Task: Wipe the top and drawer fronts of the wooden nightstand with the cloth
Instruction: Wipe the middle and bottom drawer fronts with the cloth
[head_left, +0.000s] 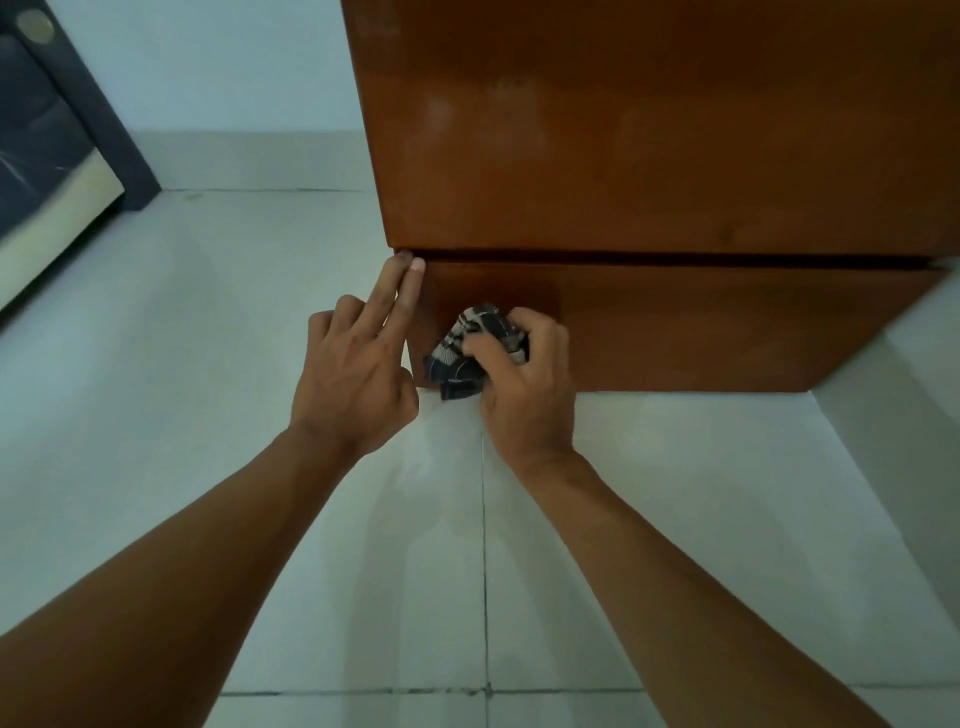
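Observation:
The reddish-brown wooden nightstand (649, 145) fills the upper right, seen from close and above. A dark gap separates an upper drawer front from the lower drawer front (701, 327). My right hand (524, 379) is shut on a crumpled dark-and-white checked cloth (470, 348), pressed against the lower drawer front near its left end. My left hand (358, 364) holds nothing; two fingers are stretched flat along the nightstand's left corner, fingertips at the gap.
Pale floor tiles (260, 519) with dark grout lines lie under my arms. A dark bed frame with a cream panel (57, 171) stands at the far left. A white wall (234, 67) runs behind the nightstand.

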